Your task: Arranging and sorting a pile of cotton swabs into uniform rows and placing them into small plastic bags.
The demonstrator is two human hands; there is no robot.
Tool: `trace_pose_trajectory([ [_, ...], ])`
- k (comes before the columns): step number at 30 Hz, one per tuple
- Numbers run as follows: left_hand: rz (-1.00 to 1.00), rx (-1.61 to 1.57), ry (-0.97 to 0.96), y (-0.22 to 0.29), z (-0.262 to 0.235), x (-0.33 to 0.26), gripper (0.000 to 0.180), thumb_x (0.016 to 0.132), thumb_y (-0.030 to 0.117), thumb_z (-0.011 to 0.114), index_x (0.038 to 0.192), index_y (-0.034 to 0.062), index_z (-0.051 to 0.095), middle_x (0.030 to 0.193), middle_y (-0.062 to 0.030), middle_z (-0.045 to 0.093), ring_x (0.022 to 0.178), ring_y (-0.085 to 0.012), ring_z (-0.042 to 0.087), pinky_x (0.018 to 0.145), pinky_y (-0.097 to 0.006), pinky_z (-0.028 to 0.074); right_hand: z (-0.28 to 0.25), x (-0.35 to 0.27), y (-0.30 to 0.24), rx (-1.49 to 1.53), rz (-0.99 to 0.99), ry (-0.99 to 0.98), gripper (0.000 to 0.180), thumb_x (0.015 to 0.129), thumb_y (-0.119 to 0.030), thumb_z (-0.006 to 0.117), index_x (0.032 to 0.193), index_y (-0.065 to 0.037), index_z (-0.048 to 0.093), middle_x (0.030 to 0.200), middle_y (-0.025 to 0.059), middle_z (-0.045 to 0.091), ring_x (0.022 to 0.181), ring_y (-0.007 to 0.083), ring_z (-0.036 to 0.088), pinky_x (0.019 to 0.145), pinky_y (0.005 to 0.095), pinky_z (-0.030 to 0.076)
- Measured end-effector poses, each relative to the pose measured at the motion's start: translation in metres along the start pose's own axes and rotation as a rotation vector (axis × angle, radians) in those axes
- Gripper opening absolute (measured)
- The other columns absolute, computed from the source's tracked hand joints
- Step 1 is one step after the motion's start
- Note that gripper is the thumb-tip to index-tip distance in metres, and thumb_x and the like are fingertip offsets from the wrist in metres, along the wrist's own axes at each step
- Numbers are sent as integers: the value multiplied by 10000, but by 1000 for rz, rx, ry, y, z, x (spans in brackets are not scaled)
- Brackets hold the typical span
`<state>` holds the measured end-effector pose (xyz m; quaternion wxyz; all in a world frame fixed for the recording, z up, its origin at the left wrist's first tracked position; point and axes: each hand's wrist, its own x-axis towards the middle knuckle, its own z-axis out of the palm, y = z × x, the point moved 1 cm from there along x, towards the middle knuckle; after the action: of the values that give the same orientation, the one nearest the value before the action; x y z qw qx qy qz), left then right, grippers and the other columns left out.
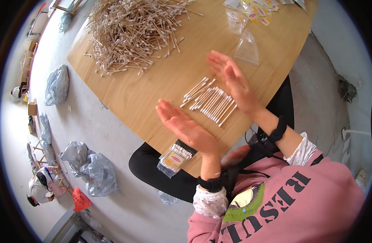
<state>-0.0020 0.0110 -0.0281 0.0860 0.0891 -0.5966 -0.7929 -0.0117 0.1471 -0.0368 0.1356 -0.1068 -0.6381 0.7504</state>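
Observation:
A small row of cotton swabs [213,102], white-tipped with wooden sticks, lies on the table between my hands. My left hand [187,128] is held at the row's left side, fingers stretched out and holding nothing. On the other side my right hand [234,83] is spread flat, its fingertips slightly blurred, also with nothing in it. Several swabs at the row's left end lie less evenly than the rest. By my left wrist, a clear bag packed with swabs and a yellow-and-white card [174,159] rests at the table's near edge.
A large heap of loose cotton swabs [133,32] covers the table's far left. Empty clear bags [246,46] and yellow cards [262,10] lie at the far right. Grey plastic sacks [97,174] stand on the floor at left, near another person [44,184].

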Motion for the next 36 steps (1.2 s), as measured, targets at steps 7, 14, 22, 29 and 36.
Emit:
trace_pose_trajectory([
  [7,2,53,-42,9,17,5,623,1103,413,297,1578,24,193,1648,-161,217,1538,-251,183,1252,-398,105,0,29,-12,57,10,-124,795,1026,-601,378,1472,56,367,1487,197,446,1423,275,413,1190,389,320],
  [14,-80,-33,-135,-2,19,1,653,1094,480,273,1571,37,230,1634,-156,259,1535,-249,188,1249,-398,118,-3,20,-1,243,155,-225,862,1003,-654,367,1472,69,357,1494,220,428,1437,290,390,1200,406,304],
  [22,-79,-90,-94,-1,23,-8,637,1097,470,267,1568,41,248,1634,-147,264,1532,-252,200,1246,-400,121,-6,-1,-8,212,112,-210,864,1004,-655,358,1480,66,335,1513,228,402,1457,296,358,1216,416,276],
  [29,263,1022,-505,14,24,-18,873,1021,556,432,1560,-81,172,1637,-260,183,1547,-364,97,1242,-476,52,-37,-10,-19,77,37,-50,821,1026,-631,334,1473,58,359,1506,207,428,1446,285,383,1204,411,284],
  [36,419,1580,-675,-1,31,-11,1183,835,750,549,1518,-152,205,1618,-324,160,1525,-427,155,1225,-510,166,-53,-23,-29,-92,-24,-32,758,1046,-590,349,1443,53,414,1462,198,487,1400,272,449,1177,411,321],
])
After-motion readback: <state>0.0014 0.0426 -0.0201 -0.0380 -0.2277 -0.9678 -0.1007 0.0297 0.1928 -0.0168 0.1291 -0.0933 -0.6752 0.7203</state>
